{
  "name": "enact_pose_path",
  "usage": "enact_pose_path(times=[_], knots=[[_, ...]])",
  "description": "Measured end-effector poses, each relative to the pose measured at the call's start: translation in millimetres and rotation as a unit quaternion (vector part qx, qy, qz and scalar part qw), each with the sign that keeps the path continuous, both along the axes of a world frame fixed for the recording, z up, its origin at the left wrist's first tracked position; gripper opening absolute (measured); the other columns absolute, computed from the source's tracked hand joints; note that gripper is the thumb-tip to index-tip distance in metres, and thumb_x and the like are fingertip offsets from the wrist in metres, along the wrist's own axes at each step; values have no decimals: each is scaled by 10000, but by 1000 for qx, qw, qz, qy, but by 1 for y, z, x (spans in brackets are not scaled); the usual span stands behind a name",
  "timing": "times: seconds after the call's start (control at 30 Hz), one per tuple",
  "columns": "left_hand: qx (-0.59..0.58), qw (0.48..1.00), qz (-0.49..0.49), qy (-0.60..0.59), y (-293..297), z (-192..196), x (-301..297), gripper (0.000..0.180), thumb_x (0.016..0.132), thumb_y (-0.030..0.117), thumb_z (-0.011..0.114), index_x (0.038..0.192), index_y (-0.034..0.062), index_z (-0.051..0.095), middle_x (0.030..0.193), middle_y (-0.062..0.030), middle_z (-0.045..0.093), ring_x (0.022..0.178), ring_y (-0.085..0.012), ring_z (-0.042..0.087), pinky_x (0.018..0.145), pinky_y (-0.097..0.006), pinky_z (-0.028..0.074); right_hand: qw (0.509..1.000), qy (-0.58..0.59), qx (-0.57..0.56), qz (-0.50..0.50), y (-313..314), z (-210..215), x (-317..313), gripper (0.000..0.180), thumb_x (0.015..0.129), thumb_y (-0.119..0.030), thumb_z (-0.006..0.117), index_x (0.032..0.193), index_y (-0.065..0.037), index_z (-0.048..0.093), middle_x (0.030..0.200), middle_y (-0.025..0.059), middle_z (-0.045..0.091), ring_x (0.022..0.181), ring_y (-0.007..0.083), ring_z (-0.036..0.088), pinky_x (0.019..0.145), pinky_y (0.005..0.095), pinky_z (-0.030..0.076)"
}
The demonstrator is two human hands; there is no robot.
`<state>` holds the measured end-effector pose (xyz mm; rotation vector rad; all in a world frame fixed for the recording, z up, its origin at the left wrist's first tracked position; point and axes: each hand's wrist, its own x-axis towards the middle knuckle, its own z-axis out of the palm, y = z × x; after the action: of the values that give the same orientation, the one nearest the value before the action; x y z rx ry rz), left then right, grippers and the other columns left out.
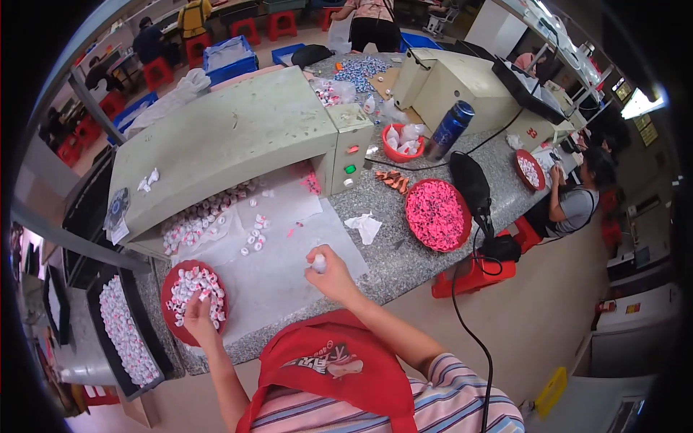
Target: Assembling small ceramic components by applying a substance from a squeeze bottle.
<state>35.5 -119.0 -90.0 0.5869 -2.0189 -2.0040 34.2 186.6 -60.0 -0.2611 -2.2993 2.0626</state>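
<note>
My left hand [201, 317] is over a red bowl [167, 289] heaped with small white pieces with pink marks. Its fingers are pinched on one small white piece [205, 294]. To the right, my right hand [333, 280] is closed around a small white bottle [319, 264], mostly hidden by the fingers, above a white sheet [289, 296] on the bench. Several loose white pieces [254, 237] lie on that sheet, and many more [206, 216] are under the beige machine [231, 130].
At right stand a red bowl of pink pieces [435, 215], a crumpled tissue [364, 227], a blue can [449, 131] and an orange basket [390, 150] of white bottles. A black tray [97, 303] of white pieces is at left. A black cable [462, 325] hangs beside me. A co-worker [574, 202] sits at far right.
</note>
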Motion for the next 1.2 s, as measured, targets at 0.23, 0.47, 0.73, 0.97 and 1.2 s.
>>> enact_pose_path(times=[0.23, 0.47, 0.73, 0.97, 1.2], knots=[[-359, 933, -26, -8, 29, -17, -14, 395, 722, 100, 624, 1082, -36, 533, 1040, -169, 544, 956, -269, 511, 850, -348, 390, 992, -51, 116, 13, 31, -7, 35, 341, 689, -109, 635, 994, -9, 521, 877, 162, 603, 789, 256, 599, 694, 325, 462], [85, 956, -281, 19, 221, 56, 7, 265, 868, 146, 490, 1086, 0, 528, 1026, -83, 566, 923, -137, 519, 828, -249, 389, 989, -5, 147, 18, 21, 22, 15, 273, 703, -183, 626, 920, -22, 582, 831, 152, 621, 750, 299, 606, 654, 353, 470], [92, 944, -315, -24, 289, 72, -46, 230, 890, 165, 439, 1032, 7, 528, 925, -66, 589, 834, -111, 524, 718, -238, 399, 989, -3, 42, 145, 139, 34, -34, 322, 702, -172, 659, 969, -13, 575, 833, 80, 617, 703, 168, 591, 622, 297, 469], [150, 893, -412, -101, 343, 130, -65, 341, 912, 269, 396, 1101, 6, 504, 732, -28, 546, 631, -87, 492, 574, -206, 378, 937, -55, 246, -240, 277, -107, -192, 354, 722, -251, 644, 966, -3, 580, 819, 128, 627, 735, 247, 603, 651, 350, 467], [180, 899, -378, -129, 348, 137, -71, 361, 917, 313, 381, 1007, 7, 550, 638, -5, 497, 565, -73, 458, 520, -207, 350, 909, -173, 364, -110, 257, -109, -212, 357, 684, -252, 682, 906, 14, 598, 782, 159, 628, 690, 286, 610, 613, 387, 478]])
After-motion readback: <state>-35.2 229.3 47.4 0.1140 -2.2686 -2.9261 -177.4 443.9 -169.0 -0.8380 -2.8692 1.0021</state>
